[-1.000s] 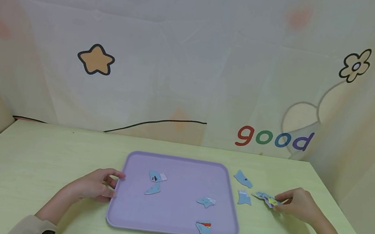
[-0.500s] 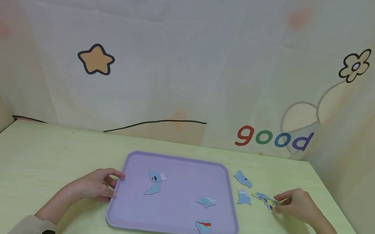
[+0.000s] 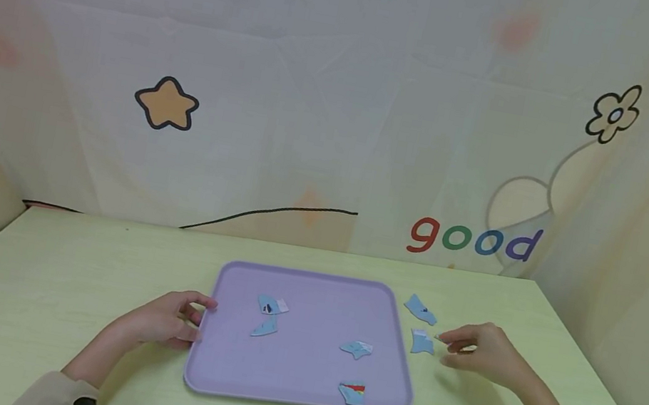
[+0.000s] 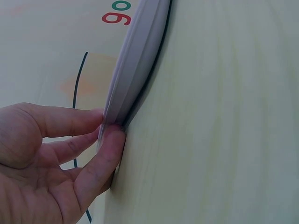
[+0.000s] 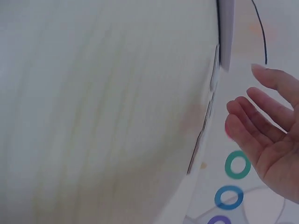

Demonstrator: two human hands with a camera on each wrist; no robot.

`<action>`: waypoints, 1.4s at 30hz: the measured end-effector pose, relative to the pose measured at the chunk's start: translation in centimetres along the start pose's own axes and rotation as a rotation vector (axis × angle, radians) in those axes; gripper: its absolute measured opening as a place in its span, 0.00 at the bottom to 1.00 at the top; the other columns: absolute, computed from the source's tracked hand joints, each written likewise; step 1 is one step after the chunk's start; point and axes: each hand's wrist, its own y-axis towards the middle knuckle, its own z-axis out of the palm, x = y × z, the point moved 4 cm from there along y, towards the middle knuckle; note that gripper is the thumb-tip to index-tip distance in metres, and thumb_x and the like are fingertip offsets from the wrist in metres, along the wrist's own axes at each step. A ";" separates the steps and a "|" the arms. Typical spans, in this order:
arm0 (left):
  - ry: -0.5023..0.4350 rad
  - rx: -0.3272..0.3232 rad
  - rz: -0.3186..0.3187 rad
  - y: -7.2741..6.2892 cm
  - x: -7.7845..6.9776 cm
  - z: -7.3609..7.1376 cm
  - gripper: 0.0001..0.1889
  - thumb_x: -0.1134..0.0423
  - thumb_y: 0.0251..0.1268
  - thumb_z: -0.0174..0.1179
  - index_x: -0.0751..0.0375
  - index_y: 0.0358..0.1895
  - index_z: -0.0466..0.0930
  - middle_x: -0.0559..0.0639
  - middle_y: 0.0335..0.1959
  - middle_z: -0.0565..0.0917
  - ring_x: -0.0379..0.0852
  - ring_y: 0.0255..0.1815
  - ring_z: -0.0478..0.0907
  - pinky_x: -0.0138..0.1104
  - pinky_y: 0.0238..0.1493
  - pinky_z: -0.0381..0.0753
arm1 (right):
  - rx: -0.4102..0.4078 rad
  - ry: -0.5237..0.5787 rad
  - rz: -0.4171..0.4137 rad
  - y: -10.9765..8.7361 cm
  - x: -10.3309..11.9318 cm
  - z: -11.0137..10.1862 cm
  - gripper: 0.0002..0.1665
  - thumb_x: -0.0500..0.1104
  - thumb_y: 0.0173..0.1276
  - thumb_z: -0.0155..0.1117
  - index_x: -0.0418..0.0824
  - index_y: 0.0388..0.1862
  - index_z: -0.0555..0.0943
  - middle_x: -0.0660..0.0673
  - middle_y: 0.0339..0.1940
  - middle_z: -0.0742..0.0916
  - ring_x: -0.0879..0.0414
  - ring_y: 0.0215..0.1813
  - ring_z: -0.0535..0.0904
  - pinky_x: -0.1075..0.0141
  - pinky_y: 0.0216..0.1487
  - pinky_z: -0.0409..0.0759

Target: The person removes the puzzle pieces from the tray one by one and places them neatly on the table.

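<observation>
In the head view my left hand (image 3: 163, 320) holds the left rim of a lilac tray (image 3: 295, 371); the left wrist view shows fingers and thumb at the tray's edge. My right hand (image 3: 490, 353) hovers right of the tray, fingers loosely bent with nothing between them. Its fingertips are beside a light-blue puzzle piece (image 3: 422, 342). Another blue puzzle piece (image 3: 421, 310) lies farther back. The joined, colourful puzzle pieces are mostly hidden beneath the right hand; the right wrist view catches thin pieces (image 5: 201, 140) edge-on on the table, apart from the hand.
On the tray lie a blue-and-white puzzle piece (image 3: 269, 305), a curved blue piece (image 3: 265, 327), a star-like piece (image 3: 356, 349) and a piece with a red stripe (image 3: 352, 393). A printed curtain (image 3: 281, 151) backs the pale table (image 3: 102, 279).
My right hand has let go of the joined colourful puzzle pieces and moved left over them, toward the blue piece by the tray. The left hand and tray have stayed put.
</observation>
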 end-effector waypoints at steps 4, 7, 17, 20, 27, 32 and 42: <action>-0.003 0.001 0.001 0.0 0.0 0.0 0.26 0.78 0.51 0.58 0.72 0.57 0.66 0.58 0.35 0.70 0.47 0.33 0.71 0.39 0.35 0.80 | 0.021 0.082 -0.040 0.5 1.3 0.8 0.22 0.41 0.52 0.71 0.26 0.41 0.80 0.36 0.37 0.85 0.51 0.37 0.81 0.69 0.37 0.80; -0.005 0.001 0.001 0.0 0.0 -0.1 0.26 0.78 0.51 0.58 0.72 0.57 0.66 0.58 0.35 0.69 0.47 0.33 0.71 0.39 0.35 0.80 | 0.034 0.128 -0.054 0.9 2.1 1.4 0.22 0.40 0.52 0.70 0.25 0.41 0.79 0.35 0.39 0.84 0.48 0.39 0.81 0.67 0.38 0.80; 0.014 -0.005 -0.003 0.3 0.3 0.0 0.26 0.78 0.51 0.59 0.71 0.57 0.67 0.57 0.34 0.70 0.47 0.32 0.71 0.37 0.32 0.79 | 0.055 0.184 -0.098 1.9 3.6 3.1 0.19 0.36 0.52 0.69 0.24 0.41 0.79 0.34 0.40 0.83 0.45 0.42 0.80 0.63 0.42 0.80; 0.013 -0.006 -0.003 0.4 0.3 0.0 0.26 0.78 0.50 0.58 0.71 0.57 0.67 0.57 0.34 0.70 0.47 0.32 0.71 0.38 0.32 0.79 | 0.058 0.198 -0.121 2.3 4.0 3.5 0.20 0.35 0.51 0.69 0.24 0.41 0.79 0.33 0.40 0.83 0.46 0.42 0.80 0.61 0.43 0.79; 0.005 -0.001 -0.007 0.5 0.4 0.0 0.26 0.78 0.51 0.58 0.71 0.57 0.66 0.57 0.35 0.70 0.47 0.32 0.71 0.38 0.32 0.79 | 0.065 0.194 -0.149 3.4 4.9 4.7 0.20 0.35 0.49 0.70 0.25 0.41 0.80 0.35 0.39 0.84 0.47 0.42 0.79 0.62 0.43 0.79; 0.000 0.003 -0.006 0.5 0.4 -0.1 0.26 0.78 0.51 0.59 0.71 0.57 0.66 0.57 0.35 0.70 0.47 0.31 0.71 0.37 0.32 0.78 | 0.093 0.186 -0.165 4.2 5.3 5.5 0.21 0.35 0.49 0.70 0.25 0.41 0.80 0.36 0.39 0.83 0.46 0.42 0.79 0.62 0.43 0.80; 0.004 0.005 -0.004 0.5 0.5 -0.1 0.26 0.77 0.51 0.59 0.71 0.57 0.66 0.57 0.34 0.70 0.47 0.31 0.71 0.38 0.32 0.79 | 0.135 0.135 -0.156 5.2 5.8 6.5 0.22 0.37 0.47 0.73 0.27 0.41 0.81 0.39 0.39 0.84 0.50 0.40 0.79 0.65 0.41 0.80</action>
